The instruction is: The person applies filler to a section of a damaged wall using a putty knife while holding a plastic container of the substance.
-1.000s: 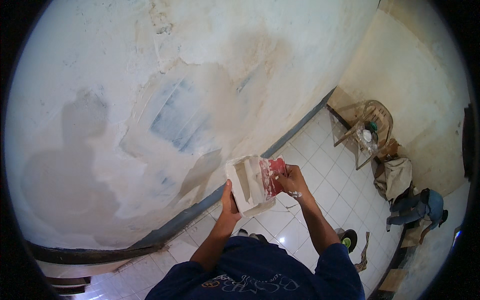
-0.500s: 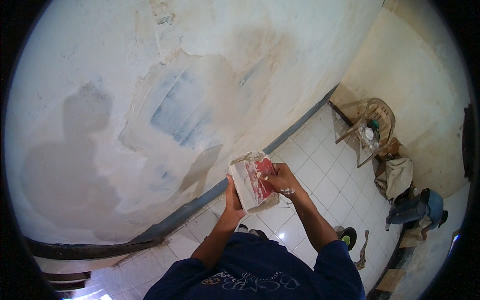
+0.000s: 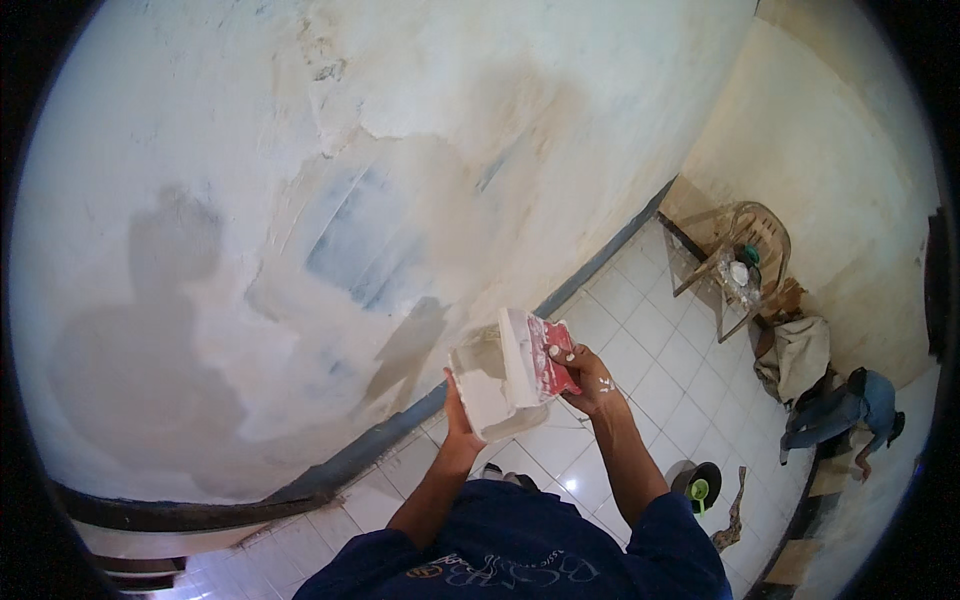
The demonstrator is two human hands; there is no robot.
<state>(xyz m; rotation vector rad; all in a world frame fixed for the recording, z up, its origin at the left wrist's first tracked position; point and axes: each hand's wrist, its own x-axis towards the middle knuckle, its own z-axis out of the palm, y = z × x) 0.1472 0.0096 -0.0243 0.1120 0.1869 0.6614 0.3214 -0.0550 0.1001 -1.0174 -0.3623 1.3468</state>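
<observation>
Just below the frame's centre, my left hand (image 3: 463, 432) has its fingers wrapped round a pale tub (image 3: 513, 424) of paste (image 3: 485, 395). Just right, my right hand (image 3: 597, 388) grips a red spreader (image 3: 553, 372), its paste-coated blade at the tub's right side. Patchy wall (image 3: 370, 220) fills the upper left.

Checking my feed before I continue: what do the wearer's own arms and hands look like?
The left hand and right hand are gloveless; the right shows whitish smears near the wrist. The forearms are bare below short, dark blue sleeves.
</observation>
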